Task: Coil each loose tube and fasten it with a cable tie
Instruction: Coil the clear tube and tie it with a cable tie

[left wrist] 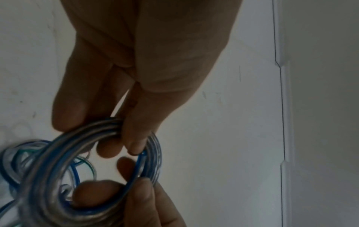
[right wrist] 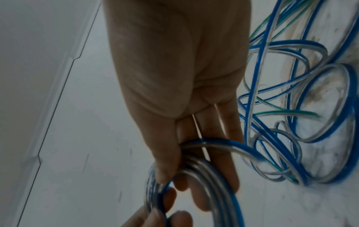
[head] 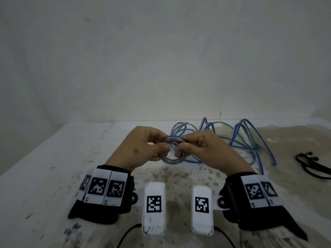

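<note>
A small tight coil of clear tube with a blue stripe (head: 172, 151) hangs above the table between both hands. My left hand (head: 146, 144) pinches its left side, thumb and fingers curled round the turns (left wrist: 108, 130). My right hand (head: 197, 145) pinches the right side, fingers wrapped round the turns (right wrist: 194, 167). A free length of the same tube (right wrist: 239, 149) runs off the coil toward the loose pile. Loose blue, clear and green tubes (head: 238, 138) lie tangled behind and right of my hands. Black cable ties (head: 309, 163) lie at the right edge.
The white table (head: 53, 158) is stained and speckled, browner on its right half. A pale wall (head: 161, 59) rises right behind its back edge. In the right wrist view the tangle of tubes (right wrist: 310, 107) spreads over the table beside my hand.
</note>
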